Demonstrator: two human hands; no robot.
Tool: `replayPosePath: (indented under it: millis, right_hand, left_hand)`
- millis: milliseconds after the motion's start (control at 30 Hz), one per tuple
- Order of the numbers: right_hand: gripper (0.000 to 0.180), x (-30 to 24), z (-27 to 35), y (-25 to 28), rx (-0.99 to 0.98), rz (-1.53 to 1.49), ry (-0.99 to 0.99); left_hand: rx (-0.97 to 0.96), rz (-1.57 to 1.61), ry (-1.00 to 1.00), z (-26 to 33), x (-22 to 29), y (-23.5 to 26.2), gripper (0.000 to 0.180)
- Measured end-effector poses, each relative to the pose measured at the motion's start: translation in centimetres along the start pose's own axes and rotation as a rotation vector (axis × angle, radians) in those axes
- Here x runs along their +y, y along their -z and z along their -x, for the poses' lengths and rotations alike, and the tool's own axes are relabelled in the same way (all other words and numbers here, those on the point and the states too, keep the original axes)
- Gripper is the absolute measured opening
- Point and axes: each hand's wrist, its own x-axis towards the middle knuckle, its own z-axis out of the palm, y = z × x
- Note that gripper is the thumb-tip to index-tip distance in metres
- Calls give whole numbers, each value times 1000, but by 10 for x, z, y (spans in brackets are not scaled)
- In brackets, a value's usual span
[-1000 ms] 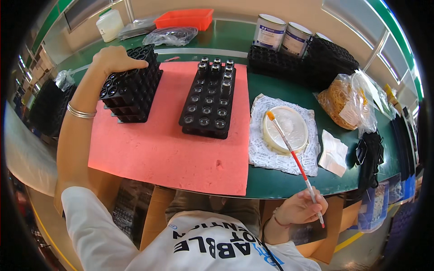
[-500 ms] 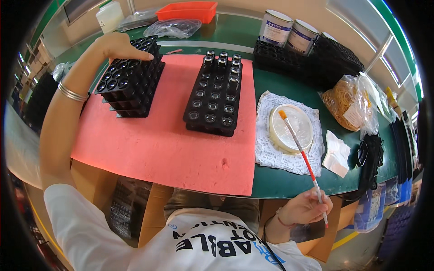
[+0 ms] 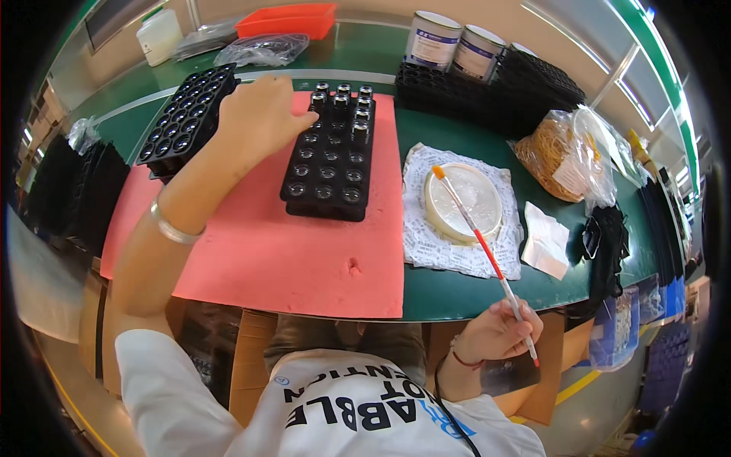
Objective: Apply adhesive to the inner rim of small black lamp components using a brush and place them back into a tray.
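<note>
Left hand: back uppermost, thumb extended at the left edge of a black rack; the other fingers are hidden, so whether its grip is open or has hold of anything cannot be told. Right hand: grip closed around the handle of a paintbrush, slanting away with its orange bristles toward a round dish. Dish rests on a white printed cloth upon the green counter. Rack lies on a pink mat, carrying rows of clear round pieces. A second rack stands left of the left hand
</note>
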Motion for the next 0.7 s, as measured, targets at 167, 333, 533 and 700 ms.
replayPosePath:
  millis: [167,333,533,700]
  right_hand:
    - [27,-5,0,-4,-23,-28,-43]
    - [26,-1,-1,-2,-48,-79,-97]
    - [26,0,-27,-5,-198,282,104]
    - [24,1,-34,7,-296,403,195]
  left_hand:
    - [34,202,100,-19,-5,-38,41]
    - [9,312,28,-27,-6,-53,31]
    - [519,437,-268,0,5,-27,23]
    - [355,782,-658,63,34,-17,35]
